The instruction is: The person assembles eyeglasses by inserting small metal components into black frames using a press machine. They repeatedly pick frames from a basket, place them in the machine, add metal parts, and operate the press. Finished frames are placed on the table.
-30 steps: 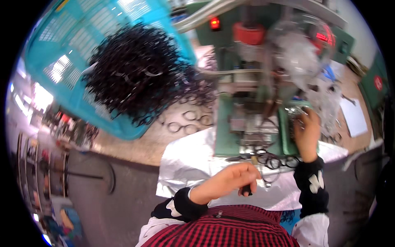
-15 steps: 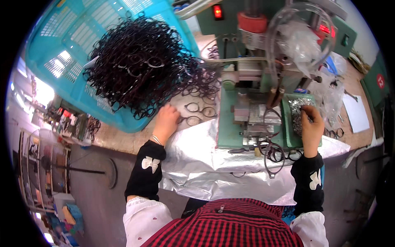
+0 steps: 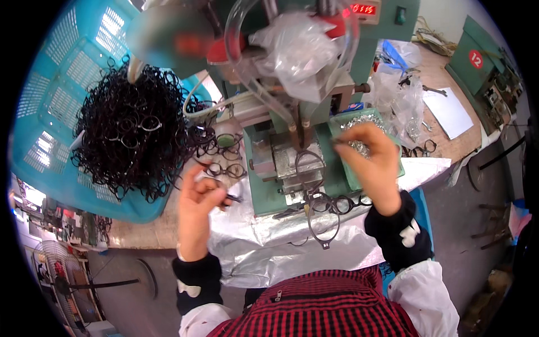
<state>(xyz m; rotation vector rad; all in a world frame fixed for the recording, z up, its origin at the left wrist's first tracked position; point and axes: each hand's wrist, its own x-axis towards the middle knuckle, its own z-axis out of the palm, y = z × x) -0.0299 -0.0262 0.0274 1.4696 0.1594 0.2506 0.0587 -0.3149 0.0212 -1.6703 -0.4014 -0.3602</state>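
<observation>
My left hand [image 3: 196, 210] is closed on a dark eyeglass frame [image 3: 233, 198], mostly hidden by the fingers, above the foil. Just beyond it, more frames [image 3: 227, 169] lie on the table. My right hand [image 3: 375, 165] hovers over a green tray [image 3: 352, 178] of small shiny metal parts [image 3: 365, 121]. Its thumb and fingers are pinched; what is between them is too small and blurred to make out. Between my hands, another eyeglass frame [image 3: 324, 227] lies at the metal fixture [image 3: 286, 160] of a green bench machine, one rim hanging over the foil.
A blue basket [image 3: 42, 168] at left holds a big heap of dark frames [image 3: 132, 135]. Clear tubing and a plastic bag [image 3: 297, 53] hang above the fixture. Silver foil [image 3: 258, 253] covers the front edge. Plastic bags and white paper [image 3: 449, 112] lie at right.
My left hand has drawn back from the loose frames and now holds one. The right hand has lifted off the metal parts, moving toward the fixture. The whole view has shifted rightward.
</observation>
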